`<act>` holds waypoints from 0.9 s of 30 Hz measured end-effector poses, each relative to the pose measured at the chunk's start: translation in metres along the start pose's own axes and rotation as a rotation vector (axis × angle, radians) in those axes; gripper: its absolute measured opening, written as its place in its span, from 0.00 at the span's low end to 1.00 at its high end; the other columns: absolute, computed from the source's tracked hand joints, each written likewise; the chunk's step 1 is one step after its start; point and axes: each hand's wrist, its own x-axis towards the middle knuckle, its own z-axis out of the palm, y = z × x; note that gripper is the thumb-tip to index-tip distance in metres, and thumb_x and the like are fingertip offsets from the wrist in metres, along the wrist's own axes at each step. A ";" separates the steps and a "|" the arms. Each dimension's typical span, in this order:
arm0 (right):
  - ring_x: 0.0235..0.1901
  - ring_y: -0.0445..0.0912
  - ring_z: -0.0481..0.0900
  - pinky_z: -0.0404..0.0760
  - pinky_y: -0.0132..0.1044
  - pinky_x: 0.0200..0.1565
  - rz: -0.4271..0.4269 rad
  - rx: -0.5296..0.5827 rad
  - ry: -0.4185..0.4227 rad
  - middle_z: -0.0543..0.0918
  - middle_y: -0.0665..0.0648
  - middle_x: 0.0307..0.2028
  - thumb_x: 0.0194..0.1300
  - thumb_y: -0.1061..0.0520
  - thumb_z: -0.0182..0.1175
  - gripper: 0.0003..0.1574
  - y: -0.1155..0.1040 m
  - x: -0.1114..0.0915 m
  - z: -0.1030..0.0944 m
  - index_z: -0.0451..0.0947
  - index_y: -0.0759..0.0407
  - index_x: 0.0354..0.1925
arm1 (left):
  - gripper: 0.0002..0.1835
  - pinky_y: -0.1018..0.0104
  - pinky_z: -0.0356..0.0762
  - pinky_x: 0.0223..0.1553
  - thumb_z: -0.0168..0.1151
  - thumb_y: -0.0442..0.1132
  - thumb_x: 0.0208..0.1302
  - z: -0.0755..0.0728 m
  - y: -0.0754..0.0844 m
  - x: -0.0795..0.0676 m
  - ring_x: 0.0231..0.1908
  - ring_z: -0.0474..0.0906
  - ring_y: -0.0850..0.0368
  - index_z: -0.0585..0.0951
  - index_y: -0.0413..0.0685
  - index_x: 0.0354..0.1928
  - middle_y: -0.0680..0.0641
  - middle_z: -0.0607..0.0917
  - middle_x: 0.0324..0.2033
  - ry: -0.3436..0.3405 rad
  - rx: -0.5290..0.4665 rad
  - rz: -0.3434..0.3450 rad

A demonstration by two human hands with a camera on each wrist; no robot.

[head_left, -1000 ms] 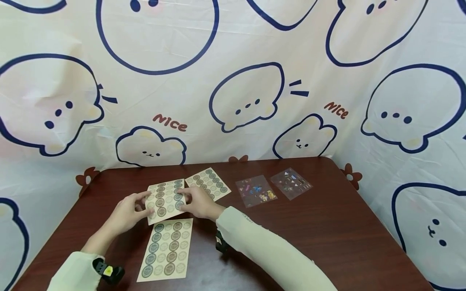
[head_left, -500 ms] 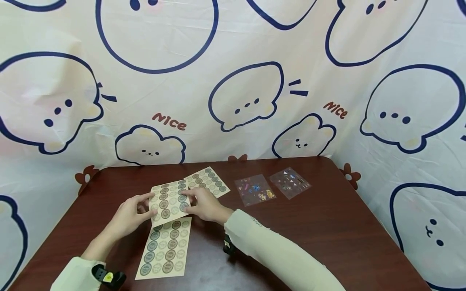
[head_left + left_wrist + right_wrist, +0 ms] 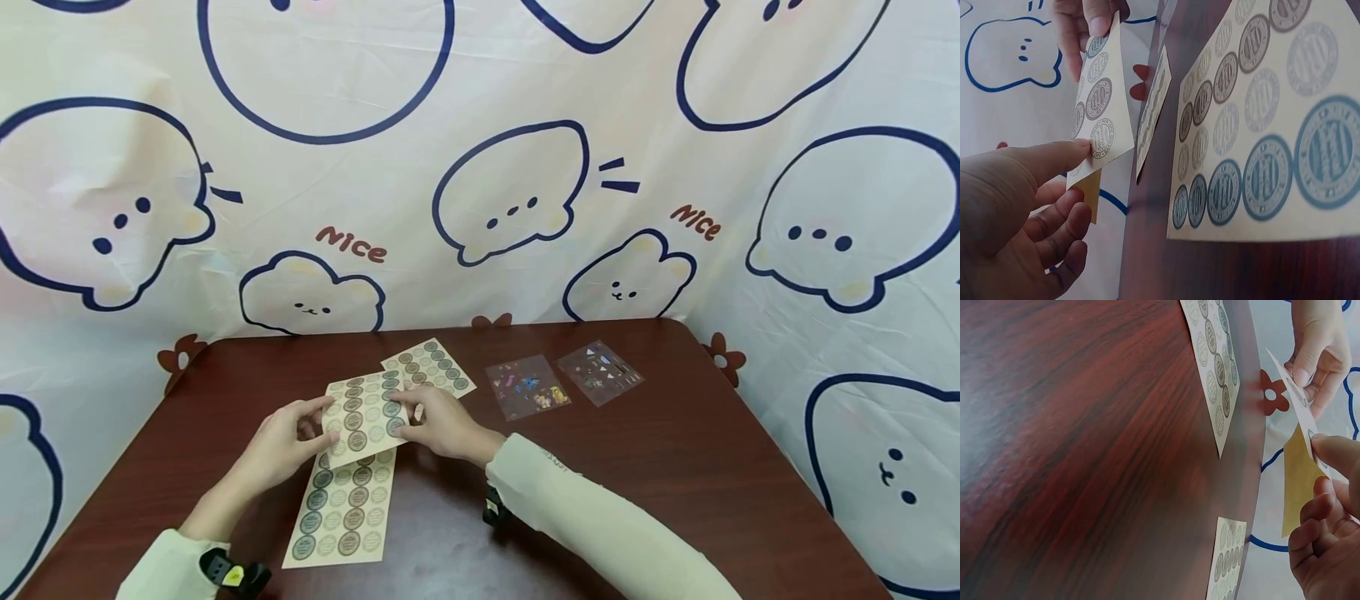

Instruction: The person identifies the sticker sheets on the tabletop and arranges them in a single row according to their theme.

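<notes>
Shifted rightward since a second ago, the held sheet (image 3: 373,421) now covers more of the near sheet's far end in the head view, and both hands have travelled with it. Fingers of the left hand (image 3: 281,446) pinch its left edge, thumb in front; those of the right hand (image 3: 446,423) pinch its right edge. Both grips are closed to the paper's thickness, other fingers loosely curled behind. Raised above the table (image 3: 675,450), the sheet stands tilted, just beyond the near sheet (image 3: 341,517). A tan flap (image 3: 1297,487) hangs behind it; whether that is backing or another sheet, I cannot tell.

Pulling unevenly could crease or tear the paper, and a slack pinch on one edge could let it droop or slip onto the near sheet.

Counting outward: one sticker sheet held, two on the table. Those are the near sheet and the far sheet (image 3: 435,367), beyond it to the right. Two clear sheets lie well right of and beyond the near sheet: one colourful (image 3: 527,387), one mostly pale (image 3: 600,372).
</notes>
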 end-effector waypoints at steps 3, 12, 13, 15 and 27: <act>0.18 0.34 0.68 0.69 0.24 0.25 0.005 0.042 -0.009 0.81 0.59 0.35 0.63 0.58 0.70 0.33 0.000 -0.005 -0.003 0.77 0.55 0.66 | 0.30 0.70 0.70 0.28 0.71 0.36 0.61 0.002 0.004 -0.001 0.32 0.73 0.57 0.76 0.33 0.64 0.45 0.79 0.36 -0.003 0.006 -0.001; 0.22 0.38 0.71 0.69 0.24 0.30 -0.007 0.020 0.008 0.81 0.60 0.36 0.62 0.57 0.71 0.33 0.002 -0.016 -0.008 0.78 0.56 0.65 | 0.30 0.70 0.68 0.29 0.71 0.37 0.61 0.008 0.012 -0.002 0.32 0.72 0.57 0.76 0.34 0.64 0.46 0.79 0.36 -0.010 0.008 0.005; 0.23 0.39 0.72 0.69 0.24 0.31 -0.013 0.007 0.011 0.81 0.59 0.35 0.63 0.57 0.71 0.33 0.003 -0.017 -0.009 0.78 0.56 0.65 | 0.30 0.70 0.68 0.29 0.71 0.37 0.61 0.009 0.013 -0.002 0.32 0.72 0.57 0.76 0.35 0.65 0.46 0.79 0.36 -0.010 0.007 0.006; 0.27 0.43 0.74 0.68 0.24 0.33 -0.018 -0.014 0.013 0.82 0.57 0.35 0.63 0.55 0.71 0.33 0.005 -0.020 -0.009 0.77 0.56 0.65 | 0.30 0.70 0.69 0.29 0.71 0.37 0.61 0.011 0.014 -0.003 0.32 0.72 0.58 0.76 0.35 0.65 0.47 0.79 0.36 -0.013 0.001 0.010; 0.34 0.48 0.79 0.71 0.27 0.36 -0.021 -0.043 0.045 0.78 0.45 0.33 0.64 0.52 0.71 0.32 0.007 -0.037 -0.018 0.78 0.54 0.65 | 0.29 0.71 0.69 0.29 0.72 0.36 0.60 0.017 0.025 -0.004 0.32 0.72 0.59 0.78 0.37 0.64 0.49 0.78 0.36 -0.003 -0.018 0.028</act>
